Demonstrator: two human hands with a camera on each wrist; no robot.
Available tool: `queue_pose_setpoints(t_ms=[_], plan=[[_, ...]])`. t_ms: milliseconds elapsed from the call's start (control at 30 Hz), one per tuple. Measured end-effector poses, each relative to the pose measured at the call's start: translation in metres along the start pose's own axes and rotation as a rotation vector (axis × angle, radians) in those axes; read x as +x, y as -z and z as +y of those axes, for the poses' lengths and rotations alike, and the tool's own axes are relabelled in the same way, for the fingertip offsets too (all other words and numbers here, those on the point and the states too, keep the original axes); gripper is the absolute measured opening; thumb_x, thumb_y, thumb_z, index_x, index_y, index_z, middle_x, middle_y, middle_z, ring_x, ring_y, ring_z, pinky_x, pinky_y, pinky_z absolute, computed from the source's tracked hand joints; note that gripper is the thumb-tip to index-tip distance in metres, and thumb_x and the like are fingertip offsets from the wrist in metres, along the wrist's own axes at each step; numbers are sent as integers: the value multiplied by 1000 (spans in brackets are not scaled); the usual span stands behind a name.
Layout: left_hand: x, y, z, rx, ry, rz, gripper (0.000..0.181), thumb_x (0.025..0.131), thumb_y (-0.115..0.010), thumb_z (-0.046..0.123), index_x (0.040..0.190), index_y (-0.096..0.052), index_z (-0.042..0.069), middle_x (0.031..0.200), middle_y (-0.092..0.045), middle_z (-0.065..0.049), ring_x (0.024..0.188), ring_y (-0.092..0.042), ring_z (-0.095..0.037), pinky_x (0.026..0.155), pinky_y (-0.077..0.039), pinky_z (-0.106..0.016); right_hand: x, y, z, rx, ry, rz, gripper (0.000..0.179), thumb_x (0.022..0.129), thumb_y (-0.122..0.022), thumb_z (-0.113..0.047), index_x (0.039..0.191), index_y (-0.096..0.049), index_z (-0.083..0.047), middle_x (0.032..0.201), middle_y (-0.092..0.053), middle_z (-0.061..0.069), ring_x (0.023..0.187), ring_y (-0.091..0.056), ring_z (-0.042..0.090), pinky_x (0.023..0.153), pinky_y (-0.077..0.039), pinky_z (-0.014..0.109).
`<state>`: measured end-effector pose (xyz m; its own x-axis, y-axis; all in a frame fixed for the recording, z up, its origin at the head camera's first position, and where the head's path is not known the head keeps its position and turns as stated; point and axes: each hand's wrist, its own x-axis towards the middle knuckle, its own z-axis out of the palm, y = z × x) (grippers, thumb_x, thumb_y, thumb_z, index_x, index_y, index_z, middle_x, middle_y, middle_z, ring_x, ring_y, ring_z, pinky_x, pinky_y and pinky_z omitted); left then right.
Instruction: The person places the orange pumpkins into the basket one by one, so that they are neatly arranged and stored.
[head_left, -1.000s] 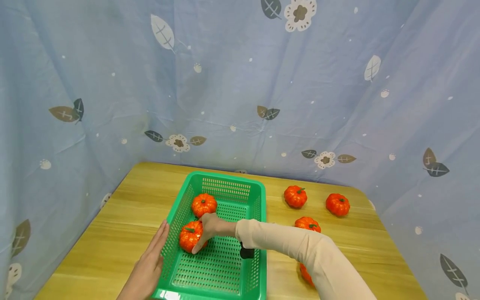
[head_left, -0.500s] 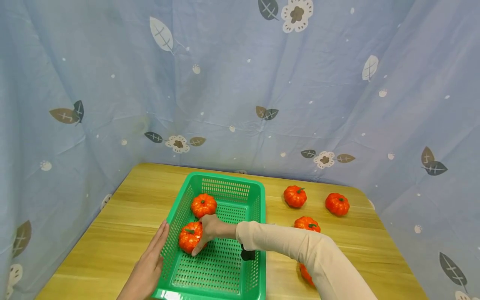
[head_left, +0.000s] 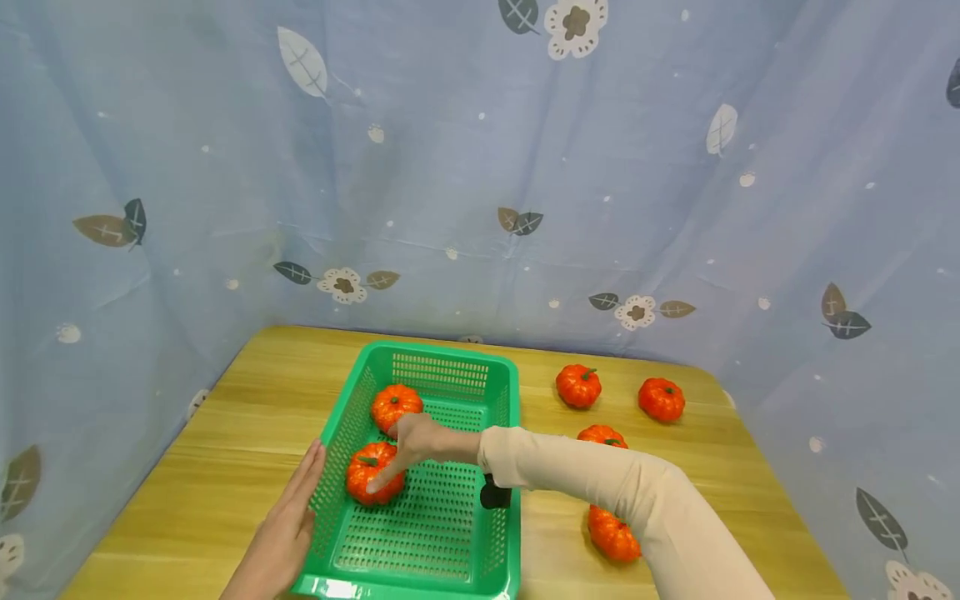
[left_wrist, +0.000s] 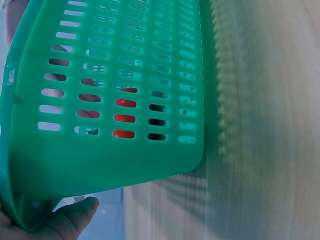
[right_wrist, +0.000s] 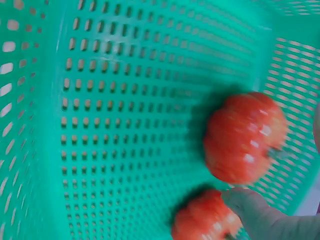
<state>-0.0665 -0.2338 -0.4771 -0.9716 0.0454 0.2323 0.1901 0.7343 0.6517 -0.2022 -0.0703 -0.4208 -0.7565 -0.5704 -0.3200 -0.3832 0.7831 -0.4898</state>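
Note:
Inside a green slotted plastic basket (head_left: pixel 514 400) lie two shiny orange toy pumpkins, a rear pumpkin (head_left: pixel 395 405) and a front pumpkin (head_left: pixel 366 473). My right hand (head_left: pixel 423 439) reaches in from the right, thumb and fingers spread over the front pumpkin's right side. In the right wrist view, a fingertip (right_wrist: pixel 240 200) sits between the front pumpkin (right_wrist: pixel 242 140) and the rear one (right_wrist: pixel 205 217); neither is gripped. My left hand (head_left: pixel 277 533) rests with straight fingers along the basket's left rim. The left wrist view shows the basket wall (left_wrist: pixel 125 162) and my thumb (left_wrist: pixel 82 212) near its corner.
Several more orange pumpkins lie on the wooden table right of the basket, among them a back-right pumpkin (head_left: pixel 662 400) and a near pumpkin (head_left: pixel 611 535) partly behind my right sleeve (head_left: pixel 600 471). A blue patterned curtain (head_left: pixel 450 167) hangs behind the table (head_left: pixel 195 467).
The head view has shifted slightly, moving the scene left. My right hand has eased up off the front pumpkin, and more of the near table pumpkin shows. The left hand stays at the rim.

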Motion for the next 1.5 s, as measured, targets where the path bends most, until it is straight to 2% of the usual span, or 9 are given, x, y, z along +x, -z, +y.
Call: queue_pose_setpoints(t_ms=[67, 133, 200, 400, 567, 867, 1000, 1233, 1500], plan=[[1, 0, -1, -9, -9, -1, 83, 79, -44, -16, 145, -6, 14, 151, 2, 3, 129, -21, -38, 98, -23, -50, -7, 14, 1, 68, 41, -14, 44, 59, -81, -40, 77, -57, -8, 97, -64, -5, 54, -42, 1, 54, -39, 12], [3, 0, -3, -19, -16, -1, 82, 79, -44, -16, 145, -7, 15, 151, 1, 2, 130, -19, -38, 100, -19, -46, -15, 29, 4, 171, 93, -26, 54, 63, -80, -37, 103, -61, -6, 115, -60, -2, 83, -57, 5, 71, -46, 15], [4, 0, -3, -29, -17, -11, 82, 80, -43, -16, 145, -5, 15, 151, 2, 2, 130, -17, -38, 103, -16, -44, -24, 41, 10, 315, 179, -28, 73, 67, -78, -29, 130, -46, -9, 129, -50, 0, 115, -48, 11, 88, -43, 19], [4, 0, -7, -40, -30, -24, 80, 82, -43, -13, 145, -4, 15, 150, 4, 2, 132, -12, -35, 107, -5, -29, -49, 67, 44, 670, 565, 22, 76, 70, -74, -5, 136, -37, -3, 138, -40, 8, 124, -39, 14, 98, -36, 24], [4, -2, -10, -45, -12, -64, 79, 83, -43, -11, 145, -2, 16, 151, 6, 0, 133, -7, -28, 106, -10, -43, -76, 85, 97, 826, 726, 113, 81, 69, -74, -3, 138, -31, 2, 141, -32, 17, 128, -32, 24, 102, -31, 32], [6, -9, -26, 20, -151, -29, 87, 76, -48, -19, 145, -2, 9, 151, 5, -6, 119, 8, 18, 85, -1, 6, -144, 115, 210, 910, 637, 339, 80, 70, -70, 6, 137, -26, 6, 142, -25, 21, 130, -24, 31, 104, -25, 37], [9, -11, -35, 3, -239, -20, 90, 72, -47, -23, 144, -2, 5, 150, 6, -4, 122, 9, 17, 88, 0, 5, -181, 124, 260, 915, 579, 439, 75, 73, -63, 14, 138, -24, 7, 143, -24, 21, 130, -25, 27, 103, -25, 35], [5, -7, -44, 24, -211, -74, 82, 86, -43, -13, 145, 6, 18, 150, 11, 1, 121, 11, 16, 85, 4, 5, -226, 123, 334, 972, 542, 563, 69, 78, -45, 26, 138, -17, 10, 143, -23, 20, 130, -25, 26, 101, -30, 30], [7, -5, -46, -65, -132, -203, 97, 83, -62, 10, 143, 14, 24, 147, 20, 4, 117, 10, 19, 84, -9, -1, -232, 123, 393, 979, 388, 622, 69, 82, -48, 18, 140, -12, 7, 145, -26, 12, 131, -9, 35, 99, -32, 25]])
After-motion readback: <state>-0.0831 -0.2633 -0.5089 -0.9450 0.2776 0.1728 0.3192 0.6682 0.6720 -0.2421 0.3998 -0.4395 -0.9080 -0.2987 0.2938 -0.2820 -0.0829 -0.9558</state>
